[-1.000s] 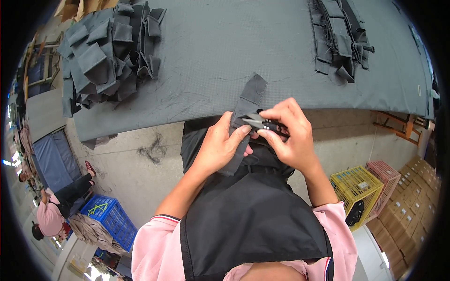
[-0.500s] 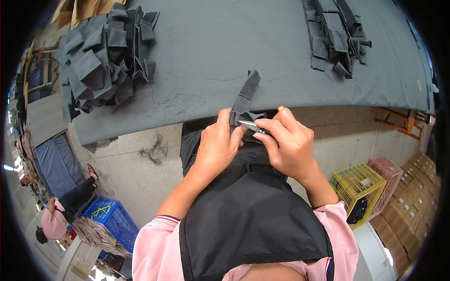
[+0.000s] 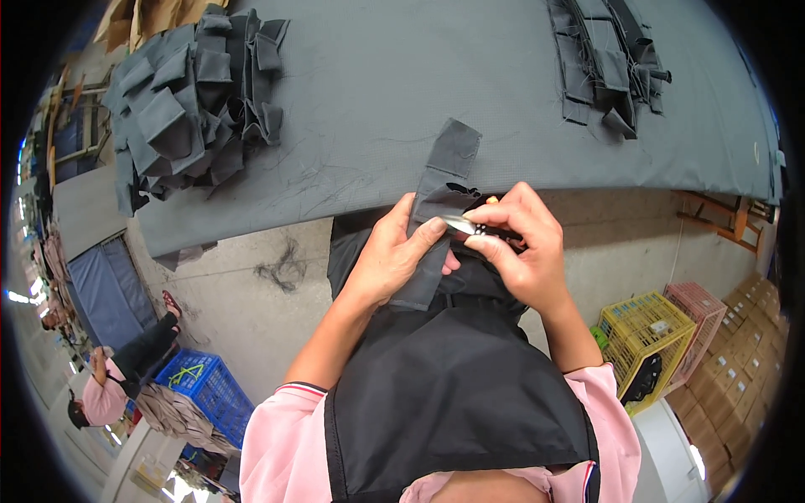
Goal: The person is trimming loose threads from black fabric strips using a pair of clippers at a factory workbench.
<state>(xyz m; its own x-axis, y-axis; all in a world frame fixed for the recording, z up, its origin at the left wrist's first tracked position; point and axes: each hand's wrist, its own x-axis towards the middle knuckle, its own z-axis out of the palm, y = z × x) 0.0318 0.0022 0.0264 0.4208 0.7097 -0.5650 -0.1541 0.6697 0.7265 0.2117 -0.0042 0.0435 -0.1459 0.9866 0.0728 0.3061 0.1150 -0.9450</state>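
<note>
grey strap | pinched in left hand | snips in right hand

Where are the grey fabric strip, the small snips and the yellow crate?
grey fabric strip (image 3: 453, 151), head view, its upper end on the table.
small snips (image 3: 459, 223), head view, the metal blade.
yellow crate (image 3: 641, 335), head view, its front wall.

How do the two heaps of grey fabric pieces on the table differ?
The left heap is larger and spreads over the table's near left edge; the right heap is smaller, narrower and lies toward the far side. The right heap looks darker. Both hold cut grey fabric pieces.
</note>
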